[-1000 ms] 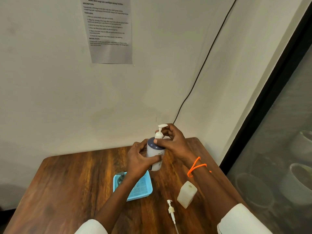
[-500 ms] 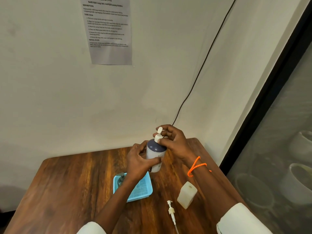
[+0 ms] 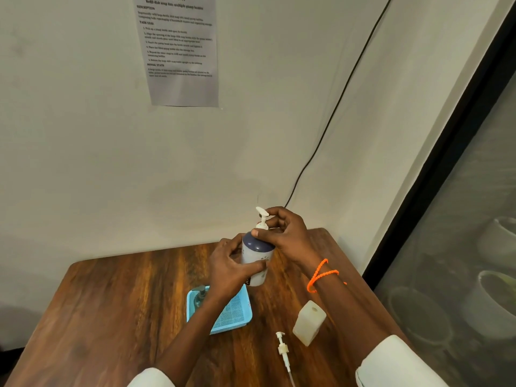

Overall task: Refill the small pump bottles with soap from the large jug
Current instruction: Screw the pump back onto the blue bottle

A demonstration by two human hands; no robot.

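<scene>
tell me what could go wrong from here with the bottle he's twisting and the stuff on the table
1. The pump bottle is held above the table, left hand round its body, right hand on the pump head; a soapy grip could slip and drop it.
2. The open square bottle stands right beside the right forearm and could be knocked over.
3. The loose pump lies near the table's front edge and could be swept off.

A printed sheet [image 3: 183, 51] hangs on the wall above the wooden counter [image 3: 111, 303]; a black cable [image 3: 335, 107] runs to its right.
</scene>
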